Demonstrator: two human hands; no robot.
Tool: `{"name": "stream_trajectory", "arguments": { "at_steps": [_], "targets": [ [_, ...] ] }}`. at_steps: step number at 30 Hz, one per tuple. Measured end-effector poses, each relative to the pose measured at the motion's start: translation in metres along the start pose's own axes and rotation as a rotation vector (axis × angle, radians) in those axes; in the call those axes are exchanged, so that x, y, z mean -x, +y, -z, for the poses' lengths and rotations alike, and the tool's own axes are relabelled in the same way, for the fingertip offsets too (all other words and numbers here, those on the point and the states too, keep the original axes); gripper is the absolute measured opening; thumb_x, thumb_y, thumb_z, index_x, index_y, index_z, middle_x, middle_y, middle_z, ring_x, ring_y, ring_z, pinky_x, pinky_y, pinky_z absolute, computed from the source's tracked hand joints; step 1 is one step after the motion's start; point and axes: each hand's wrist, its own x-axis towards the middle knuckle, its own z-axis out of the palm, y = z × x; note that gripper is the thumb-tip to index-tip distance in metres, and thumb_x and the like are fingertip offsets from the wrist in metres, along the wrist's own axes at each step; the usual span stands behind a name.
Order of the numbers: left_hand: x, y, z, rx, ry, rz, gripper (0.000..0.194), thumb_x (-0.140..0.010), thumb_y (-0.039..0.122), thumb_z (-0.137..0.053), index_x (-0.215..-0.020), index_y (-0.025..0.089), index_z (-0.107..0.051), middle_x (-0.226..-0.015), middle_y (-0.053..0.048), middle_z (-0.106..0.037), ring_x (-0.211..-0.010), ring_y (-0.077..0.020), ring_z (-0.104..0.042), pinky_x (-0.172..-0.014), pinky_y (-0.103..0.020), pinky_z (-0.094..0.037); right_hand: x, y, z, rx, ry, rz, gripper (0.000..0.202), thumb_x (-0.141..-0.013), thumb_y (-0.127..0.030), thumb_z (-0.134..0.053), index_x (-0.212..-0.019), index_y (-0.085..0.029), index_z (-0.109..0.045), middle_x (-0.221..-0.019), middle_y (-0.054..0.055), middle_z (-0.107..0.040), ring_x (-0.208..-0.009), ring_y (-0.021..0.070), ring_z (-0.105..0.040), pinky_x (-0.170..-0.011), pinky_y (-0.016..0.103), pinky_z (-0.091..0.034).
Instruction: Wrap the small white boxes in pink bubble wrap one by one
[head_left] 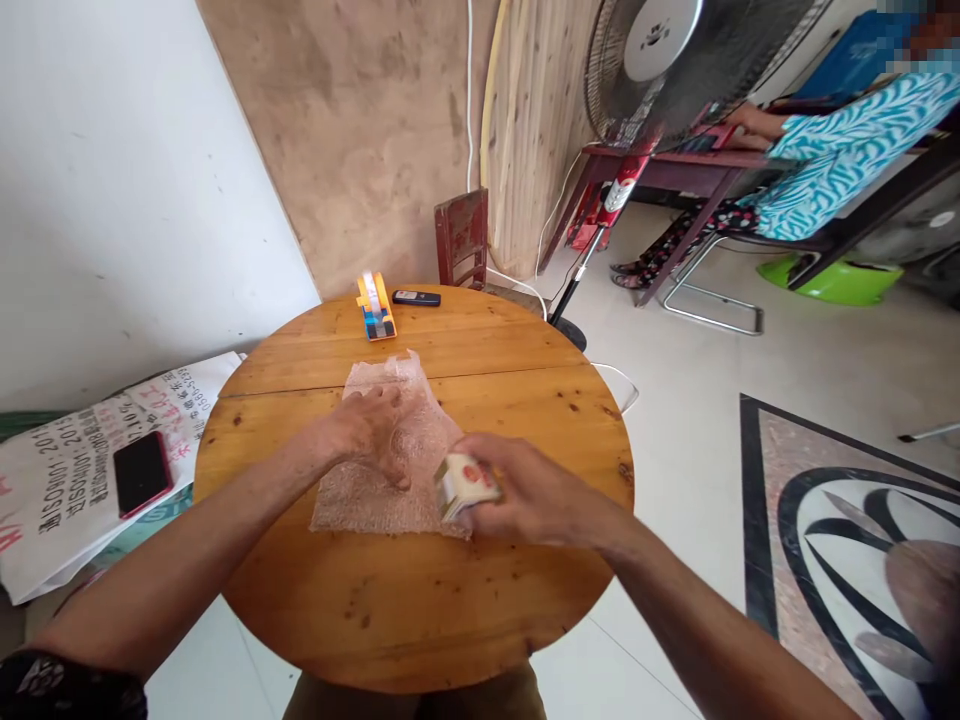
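Round wooden table (420,610): small box (471,480) held at right edge of bubble wrap (367,505).
We grasped the box in our right hand (529,492); contact with the wrap unclear. Our left hand (369,428) lay open, fingers spread, on the wrap. Beyond lay a yellow-and-blue item (377,308) and a dark handheld device (417,298).

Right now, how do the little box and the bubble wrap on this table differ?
Look: the box is pale with a red mark, while the bubble wrap is see-through and textured.
Size: the box is much smaller than the bubble wrap.
Pose: the box is gripped in the right hand; the bubble wrap lies spread under the left hand.
Shared: a hand touches each.
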Motion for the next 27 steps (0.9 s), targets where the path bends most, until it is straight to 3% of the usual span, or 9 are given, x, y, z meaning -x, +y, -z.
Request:
{"name": "stream_trajectory", "arguments": {
  "at_steps": [2,4,9,12,15,19,23,27],
  "targets": [
    [-0.002,-0.001,0.0,-0.029,-0.016,0.006,0.101,-0.057,0.059,-0.074,-0.144,0.024,-0.036,-0.138,-0.018,-0.049,-0.127,-0.041,-0.045,-0.099,-0.052,-0.042,-0.016,-0.016,-0.01,0.06,-0.086,0.107,0.02,-0.071,-0.027,-0.067,-0.086,-0.02,-0.056,-0.081,-0.002,-0.061,-0.068,0.0143,-0.055,-0.056,0.023,-0.037],
    [0.001,-0.005,-0.003,-0.025,0.002,-0.007,0.101,-0.061,0.055,-0.073,-0.147,0.022,-0.031,-0.143,-0.019,-0.046,-0.131,-0.0402,-0.042,-0.103,-0.052,-0.039,-0.038,-0.017,-0.018,0.128,-0.084,0.159,0.017,-0.071,-0.024,-0.065,-0.083,-0.019,-0.054,-0.081,-0.001,-0.061,-0.069,0.0146,-0.054,-0.058,0.024,-0.038],
    [0.025,-0.025,-0.03,0.117,0.159,0.018,0.117,-0.061,0.075,-0.064,-0.153,0.017,-0.019,-0.156,-0.02,-0.029,-0.141,-0.039,-0.031,-0.113,-0.05,-0.027,-0.076,0.022,-0.031,0.366,0.136,0.08,0.024,-0.075,-0.025,-0.062,-0.097,-0.016,-0.058,-0.102,0.009,-0.064,-0.09,0.0223,-0.056,-0.076,0.031,-0.042],
    [0.039,-0.031,-0.049,0.145,0.18,0.073,0.114,-0.063,0.075,-0.063,-0.153,0.017,-0.023,-0.157,-0.019,-0.028,-0.141,-0.0412,-0.028,-0.113,-0.054,-0.023,-0.077,0.037,-0.031,0.348,0.136,0.083,0.037,-0.073,-0.023,-0.066,-0.109,-0.016,-0.058,-0.108,0.01,-0.064,-0.099,0.0246,-0.056,-0.083,0.033,-0.042],
    [0.042,-0.032,-0.06,0.189,0.212,0.091,0.115,-0.063,0.074,-0.064,-0.153,0.017,-0.023,-0.158,-0.018,-0.027,-0.143,-0.0407,-0.023,-0.114,-0.055,-0.021,-0.077,0.029,-0.03,0.315,0.134,-0.001,0.038,-0.072,-0.024,-0.068,-0.109,-0.016,-0.06,-0.101,0.009,-0.066,-0.093,0.024,-0.058,-0.079,0.032,-0.043],
    [0.04,-0.032,-0.065,0.26,0.257,0.083,0.118,-0.062,0.076,-0.064,-0.153,0.016,-0.02,-0.159,-0.018,-0.025,-0.145,-0.0392,-0.02,-0.115,-0.055,-0.017,-0.086,0.02,-0.039,0.283,0.183,0.099,0.045,-0.074,-0.029,-0.07,-0.116,-0.016,-0.059,-0.111,0.011,-0.066,-0.101,0.0256,-0.058,-0.086,0.035,-0.043],
    [0.042,-0.033,-0.066,0.306,0.276,0.067,0.119,-0.062,0.075,-0.066,-0.154,0.017,-0.017,-0.159,-0.017,-0.024,-0.146,-0.0381,-0.018,-0.116,-0.055,-0.015,-0.092,0.032,-0.051,0.303,0.117,0.206,0.059,-0.074,-0.031,-0.071,-0.128,-0.014,-0.054,-0.123,0.015,-0.063,-0.113,0.0305,-0.055,-0.096,0.044,-0.041],
    [0.043,-0.034,-0.067,0.317,0.282,0.056,0.119,-0.063,0.075,-0.065,-0.154,0.017,-0.017,-0.159,-0.016,-0.024,-0.146,-0.0376,-0.018,-0.117,-0.054,-0.015,-0.086,0.042,-0.049,0.17,0.145,0.234,0.076,-0.074,-0.033,-0.072,-0.141,-0.017,-0.041,-0.135,0.016,-0.056,-0.12,0.0295,-0.053,-0.099,0.045,-0.041]
  ]
}}
